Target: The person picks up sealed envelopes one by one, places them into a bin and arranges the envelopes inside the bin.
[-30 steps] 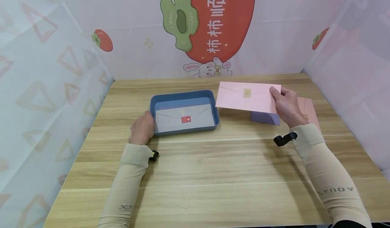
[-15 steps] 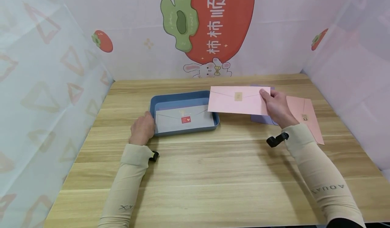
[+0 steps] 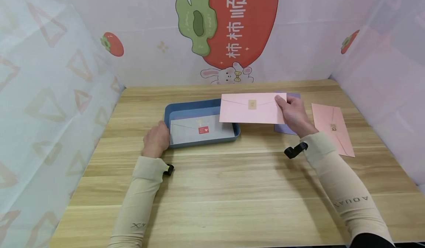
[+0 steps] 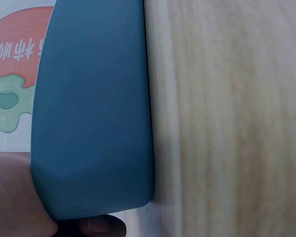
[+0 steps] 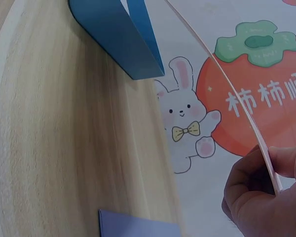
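My right hand (image 3: pixel 297 115) pinches a pink envelope (image 3: pixel 235 109) by its right end, thumb on the face with the gold sticker. In the right wrist view the pink envelope (image 5: pixel 237 94) shows edge-on between thumb and curled fingers. Its left end hangs over the right side of a blue tray (image 3: pixel 204 143). Inside the tray lies a pale grey envelope (image 3: pixel 186 130) with a red heart sticker, partly covered by the pink one. My left hand (image 3: pixel 156 139) grips the tray's left end; in the left wrist view, the tray (image 4: pixel 93 98) has thumb and fingers around its end.
On the wooden table (image 3: pixel 212 196), a purple envelope (image 3: pixel 282 129) lies partly hidden under the raised pink one. Another pink envelope (image 3: pixel 332 124) lies at the right. Printed cloth walls (image 3: pixel 149 49) stand behind and at both sides.
My right hand has carried the pink envelope leftward, from beside the tray to over its right part. More of the purple and the other pink envelope shows. My left hand has stayed put.
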Available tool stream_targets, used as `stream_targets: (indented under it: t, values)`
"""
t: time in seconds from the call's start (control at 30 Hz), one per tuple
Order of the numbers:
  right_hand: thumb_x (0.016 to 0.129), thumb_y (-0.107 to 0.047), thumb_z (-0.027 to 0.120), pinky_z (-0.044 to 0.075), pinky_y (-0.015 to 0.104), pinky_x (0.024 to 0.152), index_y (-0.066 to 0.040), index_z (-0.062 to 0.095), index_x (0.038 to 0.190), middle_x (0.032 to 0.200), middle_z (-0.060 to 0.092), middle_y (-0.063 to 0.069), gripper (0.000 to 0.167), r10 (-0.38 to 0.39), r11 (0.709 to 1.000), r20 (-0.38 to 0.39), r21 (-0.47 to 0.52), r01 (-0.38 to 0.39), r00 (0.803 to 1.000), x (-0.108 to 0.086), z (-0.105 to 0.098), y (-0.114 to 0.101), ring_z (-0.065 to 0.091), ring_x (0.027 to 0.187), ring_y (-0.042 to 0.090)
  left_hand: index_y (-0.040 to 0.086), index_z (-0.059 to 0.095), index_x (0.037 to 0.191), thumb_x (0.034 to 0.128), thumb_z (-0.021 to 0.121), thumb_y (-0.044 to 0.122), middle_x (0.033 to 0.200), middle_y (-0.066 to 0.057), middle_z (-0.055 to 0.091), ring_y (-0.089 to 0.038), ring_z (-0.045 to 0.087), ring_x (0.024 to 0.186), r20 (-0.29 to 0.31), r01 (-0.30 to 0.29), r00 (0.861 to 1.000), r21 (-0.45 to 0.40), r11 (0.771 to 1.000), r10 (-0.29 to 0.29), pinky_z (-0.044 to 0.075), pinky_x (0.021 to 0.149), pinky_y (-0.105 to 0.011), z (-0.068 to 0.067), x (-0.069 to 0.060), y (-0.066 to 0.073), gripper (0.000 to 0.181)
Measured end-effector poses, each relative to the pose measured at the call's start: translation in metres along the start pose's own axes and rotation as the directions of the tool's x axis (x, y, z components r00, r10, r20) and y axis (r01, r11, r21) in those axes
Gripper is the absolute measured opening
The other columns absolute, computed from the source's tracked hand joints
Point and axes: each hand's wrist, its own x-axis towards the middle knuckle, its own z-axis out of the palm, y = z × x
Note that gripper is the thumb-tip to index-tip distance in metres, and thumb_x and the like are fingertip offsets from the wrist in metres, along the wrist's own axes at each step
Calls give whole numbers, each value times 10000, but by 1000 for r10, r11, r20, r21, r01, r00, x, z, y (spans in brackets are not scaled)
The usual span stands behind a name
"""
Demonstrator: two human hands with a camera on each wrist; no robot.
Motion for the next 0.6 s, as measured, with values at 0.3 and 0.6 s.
stream_targets:
  t: [0.3, 0.6]
  values:
    - [1083, -430, 564, 547, 150, 728, 28, 551, 1474, 1104, 606, 22, 602, -26, 1000, 15, 4, 26, 1000, -1, 11, -5, 628, 855, 15, -77, 447, 1296, 1114, 280, 121, 1229, -381, 640, -535, 657, 1133, -1, 2, 1000, 5, 1000, -2, 537, 911, -639, 1, 0, 0, 316]
    - [1086, -447, 552, 570, 186, 727, -4, 558, 1478, 1081, 621, 20, 592, -7, 1000, 61, 23, 6, 998, -3, 23, -10, 656, 850, 45, -78, 452, 1287, 1113, 272, 123, 1215, -379, 644, -530, 662, 1117, -8, 0, 1000, 8, 1000, 0, 547, 881, -629, 1, -1, 0, 320]
